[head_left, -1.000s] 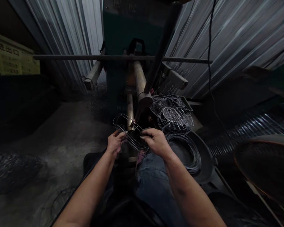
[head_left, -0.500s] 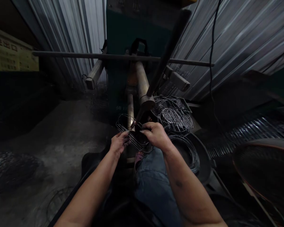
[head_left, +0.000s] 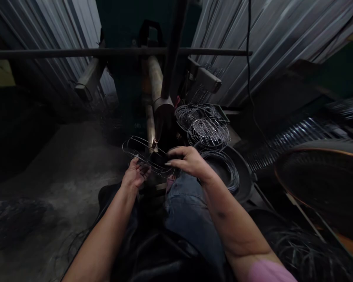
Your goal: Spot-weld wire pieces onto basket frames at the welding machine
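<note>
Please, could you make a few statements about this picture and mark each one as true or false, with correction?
1. The left hand holds a wire frame. True.
2. The right hand is far from the frame. False: it is close beside it; contact is unclear.
3. A wire coil lies in a dark round pan. True.
4. The black cable hangs left of both hands. False: it hangs to their right.

From here I see a pink R slv (head_left: 267,271), faded blue jeans (head_left: 188,211), blk shiny cloth (head_left: 161,254) o/ lap, pinkish ftwear (head_left: 170,181), dim.
</note>
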The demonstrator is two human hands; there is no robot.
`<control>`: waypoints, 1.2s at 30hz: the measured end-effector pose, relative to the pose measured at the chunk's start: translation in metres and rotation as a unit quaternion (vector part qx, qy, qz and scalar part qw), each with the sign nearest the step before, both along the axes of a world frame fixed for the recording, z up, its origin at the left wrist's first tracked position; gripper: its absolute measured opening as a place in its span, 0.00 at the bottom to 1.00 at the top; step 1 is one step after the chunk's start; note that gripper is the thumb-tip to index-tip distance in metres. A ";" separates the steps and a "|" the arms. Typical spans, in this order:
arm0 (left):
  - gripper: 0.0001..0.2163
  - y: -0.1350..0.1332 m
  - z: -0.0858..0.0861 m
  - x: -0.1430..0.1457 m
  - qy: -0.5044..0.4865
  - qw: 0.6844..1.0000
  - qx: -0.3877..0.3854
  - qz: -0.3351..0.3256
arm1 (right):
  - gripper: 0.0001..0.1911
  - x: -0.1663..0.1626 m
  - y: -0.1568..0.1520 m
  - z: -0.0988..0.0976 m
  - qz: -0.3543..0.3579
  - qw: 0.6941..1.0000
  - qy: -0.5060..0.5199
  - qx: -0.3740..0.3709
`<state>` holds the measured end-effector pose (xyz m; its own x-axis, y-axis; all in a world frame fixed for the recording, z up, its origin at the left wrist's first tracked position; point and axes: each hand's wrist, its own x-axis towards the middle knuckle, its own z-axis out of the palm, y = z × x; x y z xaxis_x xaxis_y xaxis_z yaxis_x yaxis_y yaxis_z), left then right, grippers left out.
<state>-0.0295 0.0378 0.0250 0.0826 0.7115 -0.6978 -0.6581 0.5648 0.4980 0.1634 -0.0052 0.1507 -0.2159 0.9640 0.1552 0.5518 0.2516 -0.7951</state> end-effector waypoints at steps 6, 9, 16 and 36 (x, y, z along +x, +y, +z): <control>0.16 -0.004 0.001 0.001 -0.015 1.000 -0.028 0.001 | 0.08 -0.016 0.000 -0.005 0.002 0.995 -0.098 0.035; 0.17 -0.007 0.002 0.002 -0.015 0.999 -0.029 0.001 | 0.09 -0.016 -0.002 -0.006 0.003 0.992 -0.119 0.038; 0.16 -0.008 0.000 0.003 -0.024 0.999 -0.034 -0.007 | 0.09 -0.012 -0.002 -0.012 -0.006 0.989 -0.120 0.081; 0.13 0.006 -0.004 0.022 -0.058 0.998 0.027 0.022 | 0.07 0.007 0.005 -0.022 0.014 0.993 -0.022 0.119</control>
<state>-0.0072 0.0436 0.0212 0.1288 0.7531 -0.6451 -0.7372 0.5079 0.4457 0.1708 -0.0005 0.1288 -0.2542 0.8947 0.3672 0.5749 0.4451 -0.6866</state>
